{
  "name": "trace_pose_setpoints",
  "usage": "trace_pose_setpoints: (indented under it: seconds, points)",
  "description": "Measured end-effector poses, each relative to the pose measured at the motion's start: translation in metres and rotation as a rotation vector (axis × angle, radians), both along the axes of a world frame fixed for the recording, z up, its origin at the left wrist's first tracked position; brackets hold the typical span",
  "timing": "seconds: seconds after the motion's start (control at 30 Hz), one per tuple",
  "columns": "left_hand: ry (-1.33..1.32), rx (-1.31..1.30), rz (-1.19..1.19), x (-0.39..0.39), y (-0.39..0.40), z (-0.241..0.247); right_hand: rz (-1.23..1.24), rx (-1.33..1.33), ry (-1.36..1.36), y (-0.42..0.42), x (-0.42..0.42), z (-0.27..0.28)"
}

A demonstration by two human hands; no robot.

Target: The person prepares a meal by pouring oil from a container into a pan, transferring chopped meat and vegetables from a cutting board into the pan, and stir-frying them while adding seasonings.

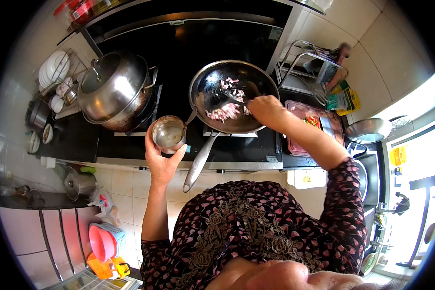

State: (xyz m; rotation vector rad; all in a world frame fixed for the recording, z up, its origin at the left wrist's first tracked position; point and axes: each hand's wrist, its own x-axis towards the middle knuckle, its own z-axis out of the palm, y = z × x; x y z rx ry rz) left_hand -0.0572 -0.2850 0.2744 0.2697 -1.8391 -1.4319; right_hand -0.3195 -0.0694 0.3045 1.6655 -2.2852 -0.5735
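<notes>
My left hand (162,159) is wrapped around a small metal cup (169,134) with a spout-like or handle piece at its right side, held over the stove's front edge. My right hand (266,110) grips a spatula (236,100) whose head is down in the wok (203,87). Chopped pale pink meat (226,112) lies in the wok, in a heap at the lower left with smaller bits higher up. The wok rests on the right burner, its long metal handle (202,163) pointing towards me.
A large lidded steamer pot (112,90) covers the left burner, beside a dish rack (59,87). To the right lie a cutting board (293,143) with chopped red and green peppers (313,122) and a cleaver (327,127). Behind it stands a metal knife rack (293,79).
</notes>
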Motion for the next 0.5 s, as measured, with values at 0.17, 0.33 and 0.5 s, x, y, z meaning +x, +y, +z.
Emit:
trace_pose_setpoints:
  seconds: [0.17, 0.33, 0.5]
  points:
    - [-0.011, -0.007, 0.025, 0.007, -0.003, -0.003, -0.165, 0.15, -0.164, 0.045, 0.022, 0.087]
    - [-0.012, 0.005, -0.009, -0.004, -0.003, 0.001, -0.126, 0.099, -0.091, 0.054, 0.015, 0.028]
    - [-0.028, -0.041, -0.074, -0.007, -0.003, 0.01, -0.368, -0.155, -0.215, 0.005, -0.025, 0.009]
